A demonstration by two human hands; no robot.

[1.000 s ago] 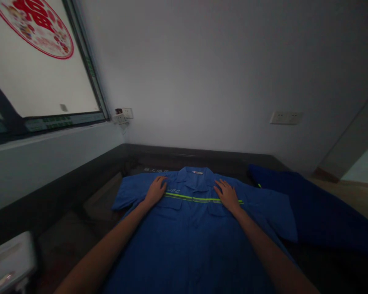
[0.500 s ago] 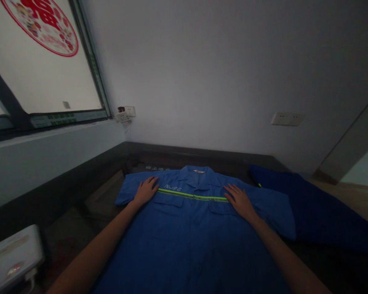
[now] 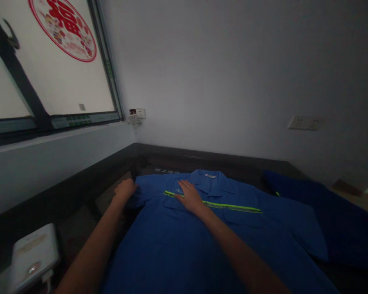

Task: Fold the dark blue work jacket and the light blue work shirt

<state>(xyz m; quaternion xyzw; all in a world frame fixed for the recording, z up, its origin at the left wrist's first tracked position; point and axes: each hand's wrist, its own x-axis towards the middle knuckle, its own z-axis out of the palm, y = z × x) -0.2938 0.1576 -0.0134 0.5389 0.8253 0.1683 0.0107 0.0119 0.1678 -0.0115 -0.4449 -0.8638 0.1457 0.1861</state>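
A blue short-sleeved work shirt (image 3: 168, 245) lies spread front up, its collar away from me and a yellow-green reflective stripe across the chest. My left hand (image 3: 124, 190) is at the end of the sleeve on the left, fingers curled closed on its edge. On the chest, over the white lettering and part of the stripe, my right hand (image 3: 190, 197) rests flat with its fingers stretched out. The lower part of the shirt runs out of view beneath my forearms.
A darker blue garment (image 3: 340, 220) lies to the right, beside the other sleeve. At lower left stands a white box-shaped device (image 3: 33, 257) with a cable. Dark raised edging (image 3: 208, 157) meets the wall behind, and a window (image 3: 58, 81) is at left.
My left hand has moved left from the chest to the sleeve end and closed there. My right hand has crossed leftward over the chest. The view has turned slightly left.
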